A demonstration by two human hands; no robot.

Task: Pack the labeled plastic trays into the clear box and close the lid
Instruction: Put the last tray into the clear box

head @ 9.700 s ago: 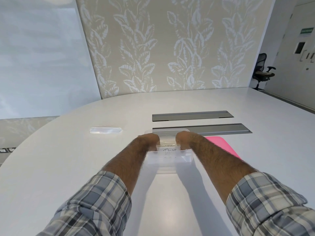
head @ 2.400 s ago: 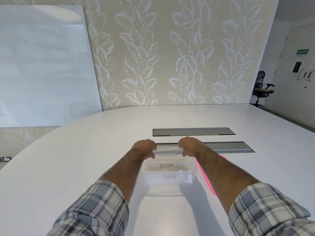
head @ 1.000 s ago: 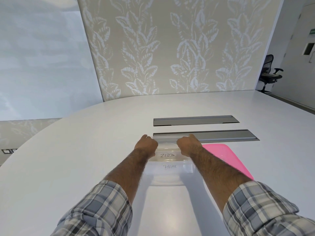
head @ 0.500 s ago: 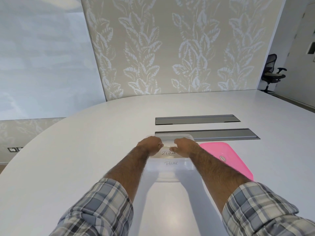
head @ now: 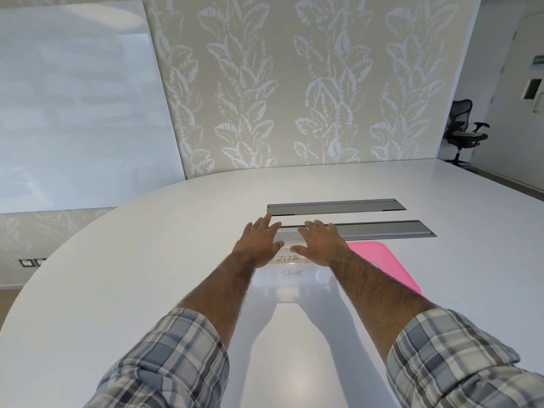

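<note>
A clear box (head: 291, 282) stands on the white table just ahead of me. Stacked plastic trays show inside it, the top one labeled ZEBRA (head: 288, 258) and one below with a handwritten label (head: 291, 273). My left hand (head: 259, 242) lies flat over the box's left part, fingers spread. My right hand (head: 319, 242) lies flat over its right part, fingers spread too. Both palms cover the far half of the box's top. A pink lid (head: 382, 266) lies flat on the table to the right of the box, partly behind my right forearm.
Two grey cable hatches (head: 335, 207) are set into the table (head: 147, 275) just beyond the box. An office chair (head: 465, 132) stands far right by the wall. A patterned wall panel rises behind the table.
Both hands were curled on the top tray at the box; now they lie flat and open over it. The loose tray seen on the table at the start is gone from there.
</note>
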